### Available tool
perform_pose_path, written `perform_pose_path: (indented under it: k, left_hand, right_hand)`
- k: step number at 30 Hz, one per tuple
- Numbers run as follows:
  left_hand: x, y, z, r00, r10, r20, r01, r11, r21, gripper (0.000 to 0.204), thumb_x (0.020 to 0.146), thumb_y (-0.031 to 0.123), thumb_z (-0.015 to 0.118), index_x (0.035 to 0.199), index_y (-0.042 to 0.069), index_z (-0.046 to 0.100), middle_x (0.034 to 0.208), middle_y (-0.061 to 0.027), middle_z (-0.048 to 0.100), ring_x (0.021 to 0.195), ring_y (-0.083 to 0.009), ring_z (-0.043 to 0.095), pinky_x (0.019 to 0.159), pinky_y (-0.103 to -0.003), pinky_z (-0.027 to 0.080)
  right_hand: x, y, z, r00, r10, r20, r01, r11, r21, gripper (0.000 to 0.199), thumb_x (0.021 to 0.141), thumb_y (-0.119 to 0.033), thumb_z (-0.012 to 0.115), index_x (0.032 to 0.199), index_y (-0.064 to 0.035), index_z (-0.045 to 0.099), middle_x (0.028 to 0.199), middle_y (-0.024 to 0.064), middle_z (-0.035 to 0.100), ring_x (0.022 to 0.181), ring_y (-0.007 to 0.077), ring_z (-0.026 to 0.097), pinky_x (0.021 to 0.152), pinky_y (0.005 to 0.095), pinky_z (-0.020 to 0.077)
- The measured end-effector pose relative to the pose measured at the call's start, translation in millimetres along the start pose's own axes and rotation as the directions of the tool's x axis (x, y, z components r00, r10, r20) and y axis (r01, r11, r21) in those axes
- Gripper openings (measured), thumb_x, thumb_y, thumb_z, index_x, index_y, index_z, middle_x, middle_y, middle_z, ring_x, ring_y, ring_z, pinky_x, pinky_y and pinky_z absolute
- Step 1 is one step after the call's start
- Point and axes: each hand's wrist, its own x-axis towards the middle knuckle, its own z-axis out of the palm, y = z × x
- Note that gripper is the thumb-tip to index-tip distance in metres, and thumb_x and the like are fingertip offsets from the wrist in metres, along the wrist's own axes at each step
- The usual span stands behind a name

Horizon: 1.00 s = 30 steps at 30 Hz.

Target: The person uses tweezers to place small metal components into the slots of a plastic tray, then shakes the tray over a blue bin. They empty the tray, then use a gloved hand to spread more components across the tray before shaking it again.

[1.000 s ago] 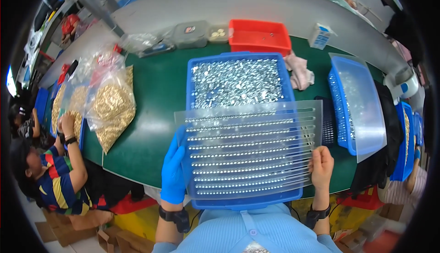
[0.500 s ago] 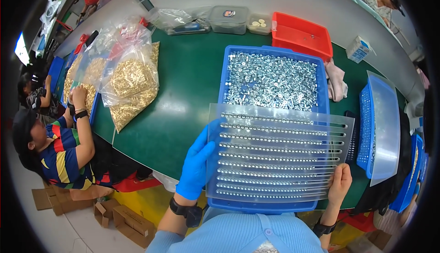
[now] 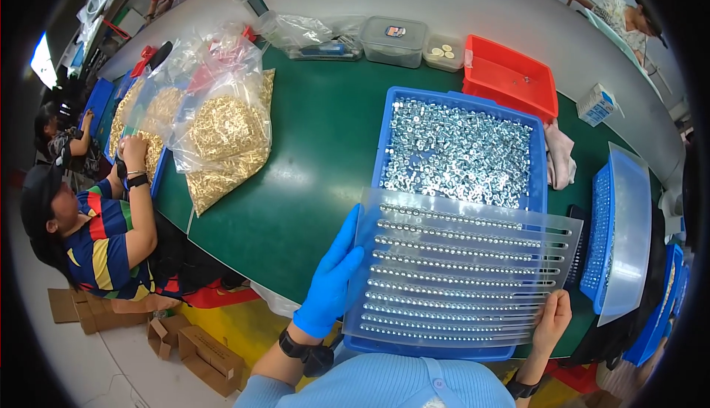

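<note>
A clear plastic slotted plate (image 3: pixel 462 267) with rows of small silver parts lies over the near end of a blue tray (image 3: pixel 390 142). The tray's far half is full of loose shiny silver nuts (image 3: pixel 458 153). My left hand (image 3: pixel 331 275), in a blue glove, grips the plate's left edge. My right hand (image 3: pixel 553 319), bare, holds the plate's lower right corner. Both wrists wear dark bands.
Clear bags of brass-coloured parts (image 3: pixel 222 142) lie on the green table (image 3: pixel 310 171) at left, where a seated person (image 3: pixel 89 230) works. A red tray (image 3: pixel 510 79), clear boxes (image 3: pixel 392 38), a white carton (image 3: pixel 596 105), a pink cloth (image 3: pixel 560 158) and a blue tray with clear lid (image 3: pixel 625 238) stand around.
The view has swung to the right and closer. Both hands keep their hold on the slotted plate over the blue tray; the plate looks slightly tilted, right side lower.
</note>
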Motion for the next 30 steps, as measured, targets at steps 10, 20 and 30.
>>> perform_pose_path:
  k: [10, 20, 30]
  left_hand:
    - [-4.1, 3.4, -2.0, 0.999, -0.027, -0.029, 0.028, 0.999, 0.042, 0.058, 0.092, 0.002, 0.038, 0.144, 0.005, 0.013, 0.147, -0.0109, 0.024, 0.132, -0.0212, 0.029, 0.108, -0.034, 0.026]
    - [-4.9, 3.9, 2.2, 0.997, 0.004, -0.083, 0.002, 0.997, 0.077, 0.059, 0.09, 0.001, 0.04, 0.144, 0.004, 0.015, 0.145, -0.0126, 0.026, 0.13, -0.0218, 0.033, 0.106, -0.034, 0.028]
    - [-3.6, 1.6, 7.3, 0.996, 0.036, -0.078, -0.029, 0.995, 0.091, 0.059, 0.09, 0.005, 0.042, 0.143, 0.003, 0.016, 0.145, -0.0134, 0.026, 0.129, -0.0234, 0.033, 0.107, -0.036, 0.029]
  right_hand:
    - [-2.0, -0.9, -1.8, 1.0, -0.006, 0.002, 0.006, 1.0, -0.001, 0.019, 0.095, -0.016, 0.045, 0.077, -0.0084, 0.043, 0.056, -0.0072, 0.038, 0.043, -0.0017, 0.032, 0.037, 0.0134, 0.0234]
    - [-0.1, -11.5, 3.1, 1.0, -0.003, -0.019, 0.004, 1.0, 0.012, 0.022, 0.092, -0.016, 0.05, 0.075, -0.0055, 0.045, 0.051, -0.0051, 0.042, 0.04, 0.0007, 0.038, 0.037, 0.0153, 0.0278]
    - [1.1, -12.4, 0.2, 0.999, 0.046, -0.009, -0.045, 0.998, 0.035, 0.021, 0.089, -0.015, 0.056, 0.074, -0.0027, 0.049, 0.05, -0.0028, 0.048, 0.041, 0.0025, 0.043, 0.039, 0.0168, 0.0333]
